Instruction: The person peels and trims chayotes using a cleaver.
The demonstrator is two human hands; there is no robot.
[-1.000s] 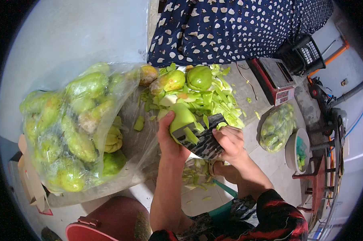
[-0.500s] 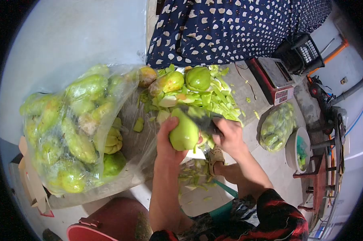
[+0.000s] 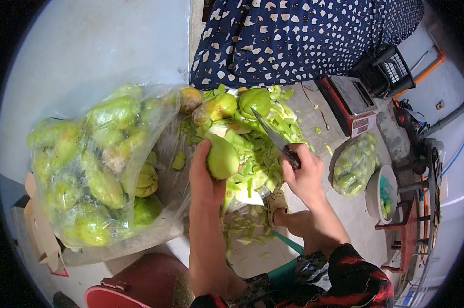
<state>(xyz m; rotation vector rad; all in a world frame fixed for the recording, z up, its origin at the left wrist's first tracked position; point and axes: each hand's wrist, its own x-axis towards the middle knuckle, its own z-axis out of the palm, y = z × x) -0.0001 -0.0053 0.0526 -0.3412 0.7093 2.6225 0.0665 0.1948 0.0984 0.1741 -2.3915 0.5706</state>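
My left hand (image 3: 203,172) is closed around a pale green, peeled-looking chayote (image 3: 222,157). In my right hand (image 3: 304,172) is a knife (image 3: 274,134), gripped by its dark handle, its blade pointing up and left, apart from the chayote. Below and beyond both hands lies a heap of green peelings (image 3: 252,154). At the heap's far side rest a whole green chayote (image 3: 254,102) and a yellowish, browned one (image 3: 216,108). Left of my left hand, a clear plastic bag (image 3: 96,169) bulges with several chayotes.
A red scale (image 3: 349,102) stands at the right edge of the work surface, near a black basket (image 3: 393,69). On the floor are a filled plastic bag (image 3: 356,167), a white basin (image 3: 374,192) and a red bucket (image 3: 139,282). A patterned dark blue cloth (image 3: 293,41) hangs behind.
The knife has come away from the chayote, moving right with my right hand, its blade now angled upward. My left hand has shifted slightly left and turned the chayote.
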